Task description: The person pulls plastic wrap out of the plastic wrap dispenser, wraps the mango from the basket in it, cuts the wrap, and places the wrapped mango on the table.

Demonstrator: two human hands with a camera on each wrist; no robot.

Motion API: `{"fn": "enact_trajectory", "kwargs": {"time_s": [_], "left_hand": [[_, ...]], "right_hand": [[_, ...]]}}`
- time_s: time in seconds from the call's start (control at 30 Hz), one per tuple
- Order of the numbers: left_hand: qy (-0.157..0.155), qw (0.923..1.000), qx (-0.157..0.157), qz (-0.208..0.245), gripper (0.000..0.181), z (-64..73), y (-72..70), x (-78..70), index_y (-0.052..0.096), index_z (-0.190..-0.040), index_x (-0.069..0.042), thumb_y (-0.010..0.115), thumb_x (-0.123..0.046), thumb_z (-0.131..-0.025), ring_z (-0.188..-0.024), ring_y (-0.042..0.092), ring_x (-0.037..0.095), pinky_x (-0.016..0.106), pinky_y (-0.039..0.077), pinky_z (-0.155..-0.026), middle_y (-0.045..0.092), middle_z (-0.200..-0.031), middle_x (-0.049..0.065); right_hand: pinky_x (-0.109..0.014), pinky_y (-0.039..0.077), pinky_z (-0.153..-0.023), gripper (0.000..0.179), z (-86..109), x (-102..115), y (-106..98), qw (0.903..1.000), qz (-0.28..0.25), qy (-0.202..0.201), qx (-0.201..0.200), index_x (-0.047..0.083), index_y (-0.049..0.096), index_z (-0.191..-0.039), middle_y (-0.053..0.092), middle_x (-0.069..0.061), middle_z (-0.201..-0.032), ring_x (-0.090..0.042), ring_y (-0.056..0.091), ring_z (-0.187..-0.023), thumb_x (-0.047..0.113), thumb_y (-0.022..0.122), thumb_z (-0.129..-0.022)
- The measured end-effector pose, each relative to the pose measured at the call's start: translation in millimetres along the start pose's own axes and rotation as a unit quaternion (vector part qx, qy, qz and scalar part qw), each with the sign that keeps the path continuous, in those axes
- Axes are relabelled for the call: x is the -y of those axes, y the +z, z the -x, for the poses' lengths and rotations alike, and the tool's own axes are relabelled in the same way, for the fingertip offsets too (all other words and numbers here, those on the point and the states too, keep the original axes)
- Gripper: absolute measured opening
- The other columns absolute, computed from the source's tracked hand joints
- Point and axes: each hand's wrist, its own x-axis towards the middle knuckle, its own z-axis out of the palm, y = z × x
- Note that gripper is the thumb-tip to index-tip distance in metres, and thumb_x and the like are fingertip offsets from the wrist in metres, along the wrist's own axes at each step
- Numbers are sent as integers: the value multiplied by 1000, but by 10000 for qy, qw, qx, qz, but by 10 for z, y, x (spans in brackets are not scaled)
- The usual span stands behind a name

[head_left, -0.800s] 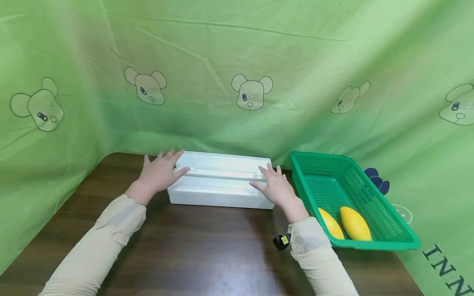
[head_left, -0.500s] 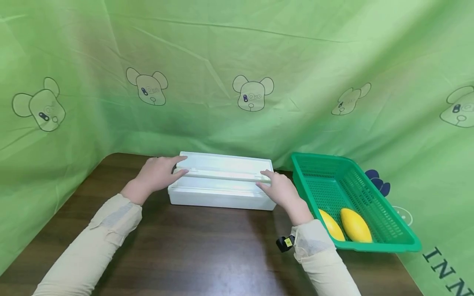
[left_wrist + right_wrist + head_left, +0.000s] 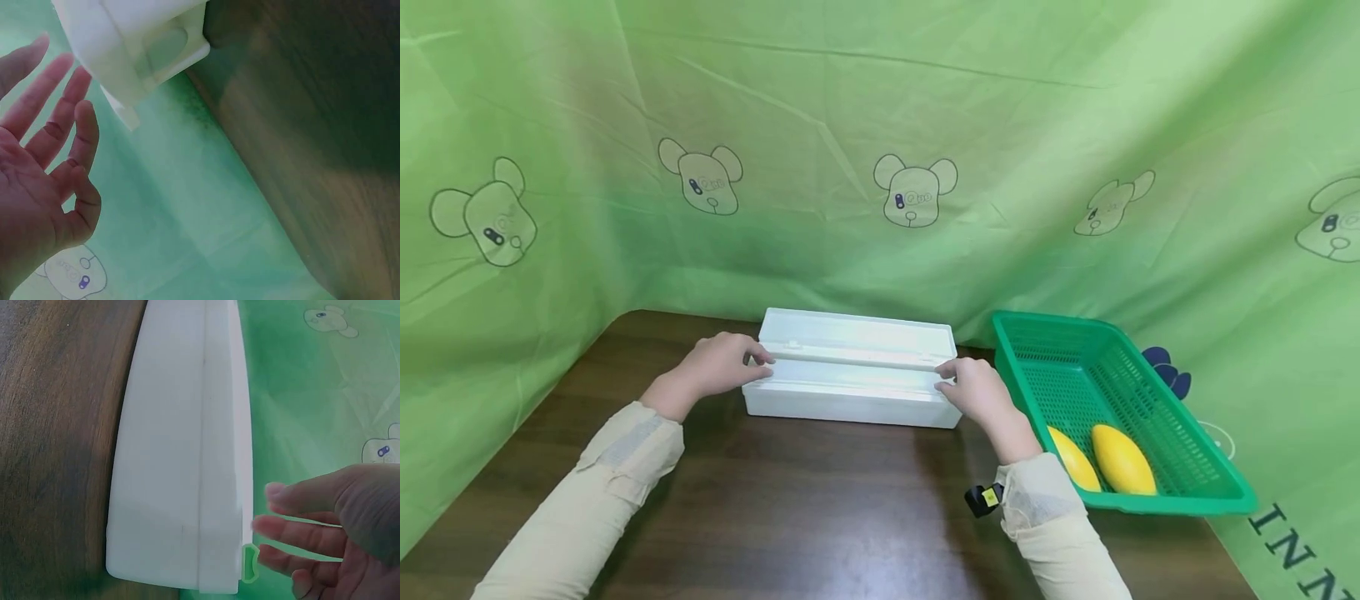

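With left hand and right hand loosely spread, could skew white box near far edge of tabletop, pushing unevenly.

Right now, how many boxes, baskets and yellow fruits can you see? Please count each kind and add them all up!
White box: 1
Green basket: 1
Yellow fruits: 2, both in the basket
Total: 4
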Motion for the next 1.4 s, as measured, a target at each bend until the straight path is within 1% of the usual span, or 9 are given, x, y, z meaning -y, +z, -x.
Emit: {"fn": "enact_trajectory", "kwargs": {"time_s": [0.07,0.2,0.43,0.6,0.83,0.97,1.07,1.23,1.4], "left_hand": [[23,10000,2,29,20,11,24,3,81,-108,-15,73,-25,-92,-104,67,30,62,44,-89,72,-119,9],[70,10000,-13,51,18,13,54,4,82,-105,-15,75,-23,-90,-97,66,26,61,43,-86,70,-115,8],[91,9998,-13,196,8,-5,75,23,82,-93,-16,74,-17,-92,-90,62,21,59,42,-87,69,-105,3],[200,9990,-9,398,6,-24,94,49,79,-89,-14,74,-14,-93,-84,58,19,47,46,-80,68,-101,4],[491,9961,-58,728,7,-35,104,84,74,-88,-6,70,-6,-94,-80,56,19,37,48,-75,64,-91,5],[409,9972,-191,591,7,-3,91,92,72,-90,-7,68,-7,-95,-77,54,17,37,46,-71,60,-86,1],[306,9982,-228,456,6,29,88,94,70,-91,-10,68,-10,-97,-76,52,17,42,44,-73,58,-85,-1],[270,9981,-327,451,5,59,92,87,68,-96,-9,65,-11,-99,-75,52,17,50,43,-77,58,-83,-1],[404,9958,-398,725,5,46,104,98,67,-96,-5,63,-4,-98,-73,51,17,40,46,-74,58,-80,1]], "right_hand": [[-45,57,-83,26,6,-9,10,9998,-11,112,183,-1,75,-117,73,-18,-115,-34,69,-105,12,72,-95],[-43,58,-81,22,5,-24,32,9993,71,142,335,0,77,-113,74,-16,-110,-30,68,-98,9,70,-95],[-41,56,-79,10,-22,-51,57,9996,210,-119,134,4,79,-95,75,-9,-97,-24,65,-86,5,69,-93],[-39,53,-75,10,-44,-73,99,9996,229,-160,85,3,77,-90,72,-8,-91,-23,60,-80,4,68,-95],[-45,53,-80,10,-41,-73,139,9989,332,-311,-110,3,73,-88,68,-11,-89,-29,61,-86,3,67,-96],[-47,53,-82,9,-27,-71,162,9976,379,-515,-280,1,72,-88,66,-12,-89,-33,61,-90,1,66,-95],[-48,53,-84,8,-17,-71,175,9968,395,-590,-360,0,71,-89,65,-13,-89,-35,61,-91,0,66,-96],[-48,53,-84,5,-14,-65,179,9967,351,-580,-457,-1,69,-91,63,-13,-91,-36,61,-91,0,67,-96],[-54,45,-89,6,-1,-63,171,9966,452,-372,-573,2,70,-94,64,-11,-92,-35,59,-97,6,67,-98]]}}
